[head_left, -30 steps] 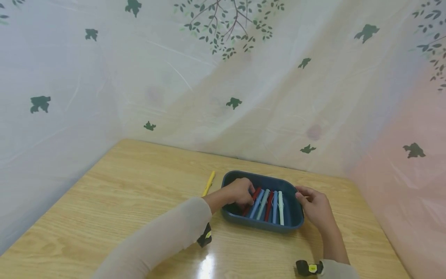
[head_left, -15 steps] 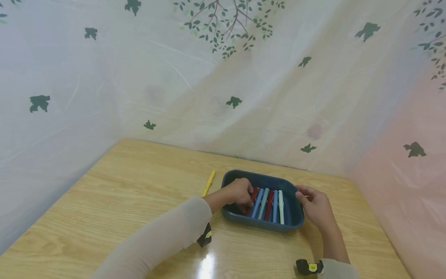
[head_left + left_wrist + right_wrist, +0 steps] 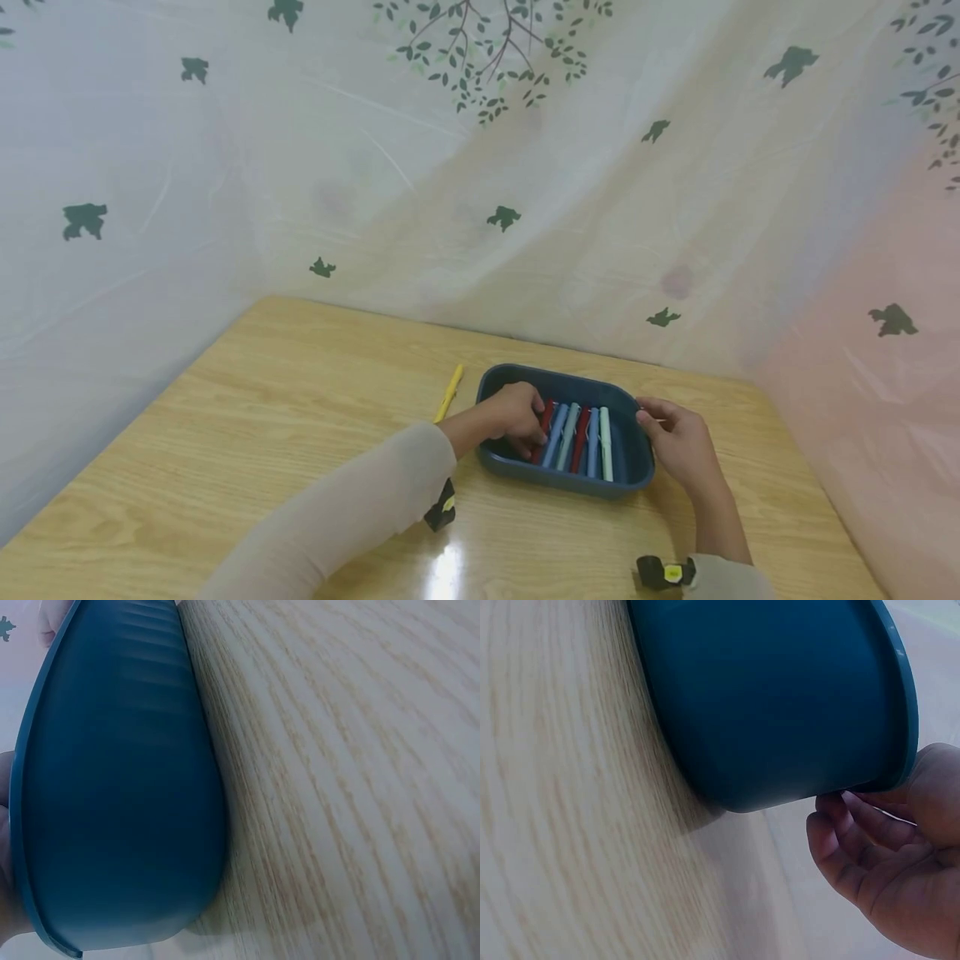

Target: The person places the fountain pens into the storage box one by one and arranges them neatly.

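Observation:
A dark blue tray [image 3: 555, 482] with rounded corners stands on the wooden table. Side by side inside it lie several capped pens: the leftmost red pen [image 3: 547, 413], a blue pen [image 3: 556, 433], a grey-green pen [image 3: 569, 433], another red pen [image 3: 581, 440], another blue pen [image 3: 593, 442] and a pale green pen [image 3: 606, 446]. My left hand [image 3: 516, 414] reaches into the tray's left end, thumb and fingers on the leftmost red pen, partly covering it. My right hand [image 3: 681, 442] pinches the tray's right rim; in the right wrist view its curled fingers [image 3: 832, 844] meet the wall below the rim.
A yellow pen [image 3: 450, 392] lies on the table [image 3: 315, 375] just left of the tray. Behind the table hangs a pale curtain [image 3: 420, 208] printed with leaves and birds. In the left wrist view the tray's outer wall [image 3: 127, 810] hides the pens.
The leftmost red pen has shifted slightly under my left hand, and the pens beside it have moved a little. My right hand stays at the tray's rim.

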